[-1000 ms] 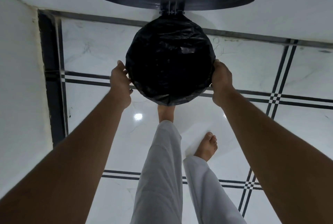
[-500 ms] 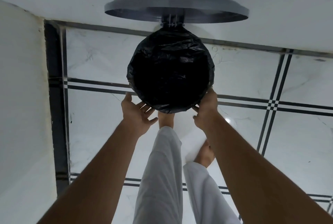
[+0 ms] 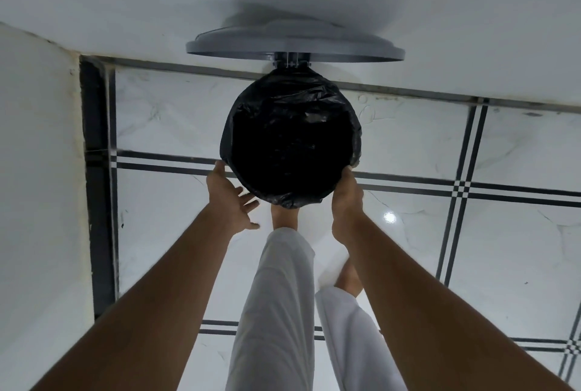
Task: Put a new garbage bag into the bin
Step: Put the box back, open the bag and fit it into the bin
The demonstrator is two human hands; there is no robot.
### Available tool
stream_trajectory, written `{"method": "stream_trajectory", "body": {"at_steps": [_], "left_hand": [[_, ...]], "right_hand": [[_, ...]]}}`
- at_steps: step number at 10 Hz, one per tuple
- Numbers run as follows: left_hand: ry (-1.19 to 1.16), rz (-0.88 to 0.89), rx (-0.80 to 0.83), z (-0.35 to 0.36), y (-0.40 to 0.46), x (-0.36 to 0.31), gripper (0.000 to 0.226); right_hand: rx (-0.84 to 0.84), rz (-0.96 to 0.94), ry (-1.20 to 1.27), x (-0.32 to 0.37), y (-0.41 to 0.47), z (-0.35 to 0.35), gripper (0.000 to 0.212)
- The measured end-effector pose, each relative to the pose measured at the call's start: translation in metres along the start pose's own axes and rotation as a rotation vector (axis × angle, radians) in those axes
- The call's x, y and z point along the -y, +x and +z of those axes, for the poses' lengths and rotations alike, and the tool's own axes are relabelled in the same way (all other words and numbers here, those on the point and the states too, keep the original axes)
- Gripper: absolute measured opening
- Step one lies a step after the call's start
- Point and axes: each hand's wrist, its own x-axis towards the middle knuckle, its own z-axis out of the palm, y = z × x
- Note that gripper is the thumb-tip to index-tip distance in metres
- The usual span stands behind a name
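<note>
Both hands under bag (image 3: 290, 145) rim: left hand (image 3: 229, 198) open-fingered, right hand (image 3: 345, 202) grip unclear.

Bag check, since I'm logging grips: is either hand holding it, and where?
The right hand grips the bag at its near-right rim; the left hand is open beside the near-left rim.

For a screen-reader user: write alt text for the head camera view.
Seen from above, a bin lined with a black garbage bag stands on white tiled floor, its grey lid raised. The left hand, fingers spread, and the right hand reach the bag's near rim.
</note>
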Motion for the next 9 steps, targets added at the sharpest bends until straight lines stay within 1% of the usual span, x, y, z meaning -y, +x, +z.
{"method": "stream_trajectory", "body": {"at_steps": [1, 2, 3, 4, 5, 6, 7, 8, 9], "left_hand": [[0.101, 0.162, -0.300, 0.006, -0.004, 0.007, 0.075], [0.343, 0.626, -0.360, 0.014, -0.032, 0.010, 0.046], [0.525, 1.140, -0.287, 0.025, -0.089, 0.001, 0.024], [0.553, 1.759, -0.416, 0.039, -0.150, -0.017, 0.021], [0.688, 1.935, -0.462, 0.048, -0.171, -0.038, 0.042], [0.769, 1.714, -0.346, 0.046, -0.153, -0.042, 0.048], [0.791, 1.637, -0.295, 0.031, -0.138, -0.016, 0.046], [0.863, 1.534, -0.313, 0.003, -0.133, 0.031, 0.039], [1.253, 1.168, -0.270, -0.029, -0.111, 0.068, 0.034]], "right_hand": [[-0.220, -0.076, -0.131, 0.002, -0.008, -0.007, 0.071], [-0.203, -0.391, -0.147, 0.015, -0.040, -0.014, 0.039], [-0.258, -0.777, -0.248, 0.036, -0.083, -0.015, 0.048], [-0.328, -1.119, -0.242, 0.057, -0.118, -0.013, 0.066], [-0.227, -1.264, -0.194, 0.080, -0.127, -0.011, 0.059], [-0.161, -1.248, -0.150, 0.086, -0.122, -0.014, 0.057], [-0.102, -1.149, -0.132, 0.071, -0.118, -0.022, 0.049], [-0.080, -1.037, -0.207, 0.041, -0.114, -0.044, 0.032], [0.077, -0.741, -0.567, 0.000, -0.098, -0.066, 0.030]]}}
